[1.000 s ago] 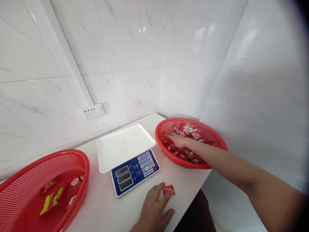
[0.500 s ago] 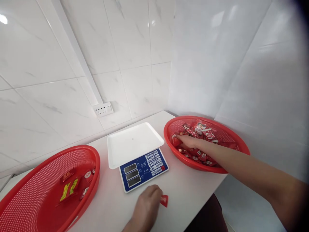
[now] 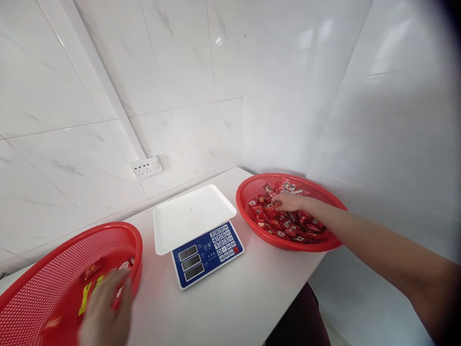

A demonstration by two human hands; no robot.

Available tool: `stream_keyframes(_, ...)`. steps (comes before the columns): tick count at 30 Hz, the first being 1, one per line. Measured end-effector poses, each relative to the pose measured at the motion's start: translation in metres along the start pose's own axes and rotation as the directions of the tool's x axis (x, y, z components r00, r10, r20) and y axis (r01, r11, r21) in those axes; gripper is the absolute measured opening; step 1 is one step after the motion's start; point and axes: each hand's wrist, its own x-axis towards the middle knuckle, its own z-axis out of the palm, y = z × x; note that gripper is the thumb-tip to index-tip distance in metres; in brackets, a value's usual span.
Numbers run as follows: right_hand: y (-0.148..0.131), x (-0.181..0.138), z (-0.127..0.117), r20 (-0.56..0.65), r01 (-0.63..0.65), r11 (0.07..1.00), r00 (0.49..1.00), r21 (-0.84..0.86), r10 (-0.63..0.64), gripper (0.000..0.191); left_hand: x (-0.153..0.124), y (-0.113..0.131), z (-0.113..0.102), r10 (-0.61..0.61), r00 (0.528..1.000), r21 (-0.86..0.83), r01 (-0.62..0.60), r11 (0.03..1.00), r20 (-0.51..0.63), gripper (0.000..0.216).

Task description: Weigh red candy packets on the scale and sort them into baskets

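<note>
My left hand (image 3: 106,307) is over the near side of the left red basket (image 3: 136,240), blurred, with its fingers apart and nothing held in them. Below and around it lie a few red packets with yellow print (image 3: 85,298) and some small red-wrapped candies (image 3: 124,265). A blurred red piece (image 3: 52,324) shows left of the hand. My right hand (image 3: 290,202) reaches into the right red basket (image 3: 248,226), its fingertips closed on a red-wrapped candy (image 3: 276,203). A heap of similar red-wrapped candies (image 3: 288,226) lies around and under that hand.
Between the baskets stands a digital scale with a blue keypad panel (image 3: 209,254) and a white weighing tray (image 3: 192,216). Both baskets rest on a white table (image 3: 216,307). A wall socket (image 3: 146,166) sits behind, and tiled walls close off the back and right.
My left hand has gone from the table in front of the scale, where it held a red-wrapped candy, to the left basket and opened. My right hand has shifted among the candies.
</note>
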Motion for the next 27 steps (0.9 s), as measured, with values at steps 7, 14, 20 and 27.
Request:
stream_keyframes(7,-0.005,0.015,0.006,0.042,-0.046,0.999,0.998,-0.026,0.047,0.072,-0.078,0.143,0.081,0.722,0.580,-0.610,-0.431,0.664,0.376,0.024)
stream_keyframes(14,-0.040,-0.004,0.008,0.290,0.092,0.988,0.949,0.122,-0.124,0.047,-0.098,0.155,0.119,0.612,0.569,-0.705,-0.078,0.705,0.549,0.022)
stream_keyframes(20,-0.045,-0.004,-0.014,0.470,0.038,0.979,0.873,0.202,-0.131,0.043,-0.093,0.148,0.124,0.474,0.540,-0.645,0.179,0.743,0.696,0.021)
stream_keyframes(27,-0.037,-0.032,-0.011,0.247,-0.054,0.971,0.969,0.234,-0.006,0.073,-0.097,0.144,0.135,0.478,0.542,-0.658,0.196,0.727,0.691,0.022)
